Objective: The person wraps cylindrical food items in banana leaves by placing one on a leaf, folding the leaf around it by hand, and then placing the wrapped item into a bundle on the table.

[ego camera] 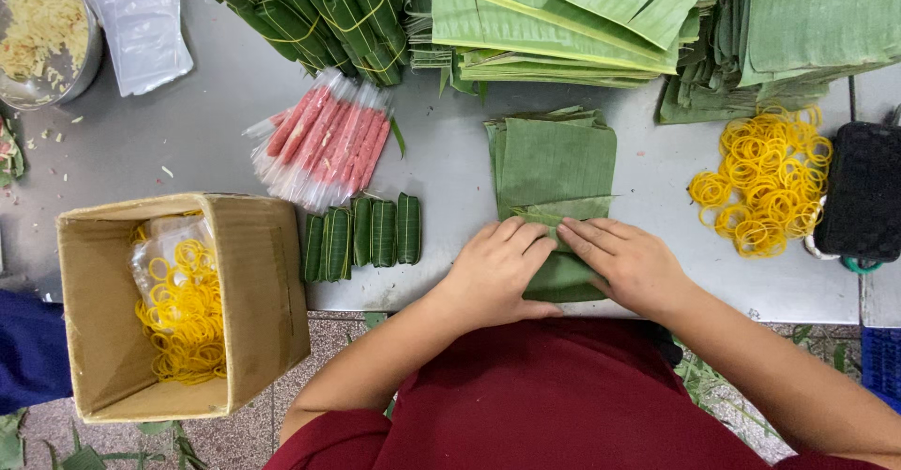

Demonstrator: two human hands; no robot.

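A: Where are our hands?

B: Both are at the near edge of the bench [188,132]. Our left hand [496,268] and right hand [627,261] lie flat and press a folded green leaf [563,277] between them. They grip nothing.

A: Which way does the leaf run?

B: Away from us, toward the leaf pile [554,155] just past our fingers. Both hands are equally close.

A: What else is near?

B: Small wrapped rolls [364,235] to the left, yellow rubber bands [765,184] to the right.
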